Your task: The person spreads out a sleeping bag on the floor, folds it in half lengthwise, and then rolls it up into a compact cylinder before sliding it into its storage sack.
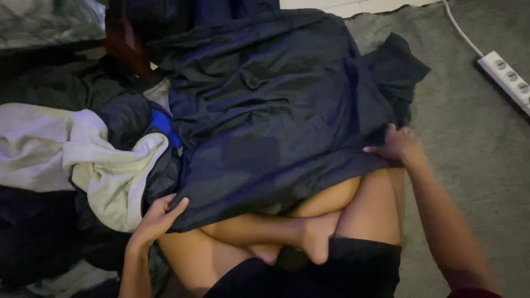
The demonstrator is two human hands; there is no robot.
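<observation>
Dark jacket lies spread over the crossed legs; left hand pinches its near hem, right hand grips its far edge; uneven pulling could bunch the slippery cloth or drag it onto the clothes pile

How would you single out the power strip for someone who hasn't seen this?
Start at the grey carpet right of the dark blue garment. At the frame's upper right edge lies the power strip: a white bar with round sockets and a white cable, the only hard object there.
</observation>
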